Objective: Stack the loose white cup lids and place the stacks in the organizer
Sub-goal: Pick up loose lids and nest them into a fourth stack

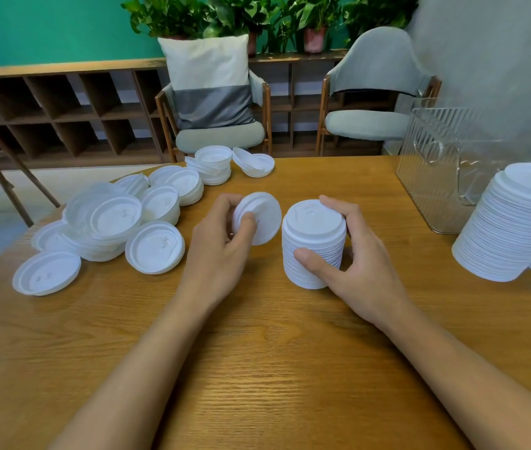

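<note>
White loose lids (105, 219) are lying heaped and overlapping on the far left part of the wooden desk (257, 368), some in low piles and a few flat on their own. The left hand (218, 245) is holding a single lid (262, 219) tilted on edge above the desk. Its grip is clamped on that lid, with the thumb pressing the face and the fingers curling behind the rim. Just to the right, a short stack (313, 248) of lids is standing upright on the desk. The right hand (355, 254) is wrapping it from the right side, its grip clamped on the stack, thumb on the near wall and fingers reaching over the far top edge. The single lid is hanging just beside the top of the stack. A clear ribbed organizer (436, 164) is standing at the far right of the desk, and two tall stacks (514, 222) are leaning in front of it, outside it. Beyond the desk, grey chairs (371, 92), a cushion (209, 79) and potted plants (257, 14) are showing.
</note>
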The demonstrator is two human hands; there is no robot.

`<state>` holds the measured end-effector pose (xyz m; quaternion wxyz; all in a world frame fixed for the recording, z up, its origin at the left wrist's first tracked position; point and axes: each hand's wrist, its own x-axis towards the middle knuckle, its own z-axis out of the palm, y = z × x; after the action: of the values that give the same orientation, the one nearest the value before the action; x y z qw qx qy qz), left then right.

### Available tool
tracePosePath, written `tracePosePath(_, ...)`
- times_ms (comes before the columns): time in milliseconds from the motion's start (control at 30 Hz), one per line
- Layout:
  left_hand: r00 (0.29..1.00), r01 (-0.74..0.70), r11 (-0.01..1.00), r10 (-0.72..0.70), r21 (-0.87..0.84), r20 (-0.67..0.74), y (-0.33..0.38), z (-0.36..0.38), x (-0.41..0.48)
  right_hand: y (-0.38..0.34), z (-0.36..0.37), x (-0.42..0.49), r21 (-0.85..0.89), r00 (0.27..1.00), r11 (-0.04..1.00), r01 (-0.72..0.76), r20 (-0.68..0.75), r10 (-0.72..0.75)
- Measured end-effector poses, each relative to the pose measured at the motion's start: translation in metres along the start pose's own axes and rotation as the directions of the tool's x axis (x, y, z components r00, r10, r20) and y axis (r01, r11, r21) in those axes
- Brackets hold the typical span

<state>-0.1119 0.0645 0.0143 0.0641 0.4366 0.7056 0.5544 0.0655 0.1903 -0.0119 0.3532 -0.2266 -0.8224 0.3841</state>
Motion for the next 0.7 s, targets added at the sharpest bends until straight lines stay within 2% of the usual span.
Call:
tracePosePath(200, 0.986, 0.134, 0.929, -0.160, -0.346, -0.048, 0.004, -0.004, 0.005, -0.002, 0.000, 0.000, 0.048, 1.000, 0.999, -0.022, -0.004, 0.022)
tracePosePath(267, 0.973, 0.221, 0.842, -0.226, -0.492, 0.051, 0.006, -0.003, 0.007, -0.004, 0.000, -0.001, 0.050, 1.000, 0.999, -0.006, 0.013, 0.005)
tracePosePath(333, 0.951, 0.308, 0.764, -0.266, -0.568, 0.158, 0.009, 0.001, 0.005, -0.008, 0.001, -0.001, 0.055, 0.999, 0.998, 0.002, 0.054, -0.005)
tracePosePath(400, 0.960, 0.279, 0.818, -0.224, -0.503, 0.168, 0.008, 0.006, 0.002, -0.011, 0.002, -0.002, 0.043, 0.996, 0.999, 0.031, 0.088, -0.034)
tracePosePath(500, 0.987, 0.151, 0.919, -0.121, -0.365, 0.104, 0.008, 0.011, -0.002, -0.014, 0.004, -0.003, 0.039, 0.991, 0.997, 0.068, 0.116, -0.072)
tracePosePath(700, 0.997, 0.076, 0.963, -0.065, -0.259, 0.050, 0.009, 0.011, -0.004, -0.013, 0.007, -0.005, 0.034, 0.988, 0.995, 0.092, 0.123, -0.095)
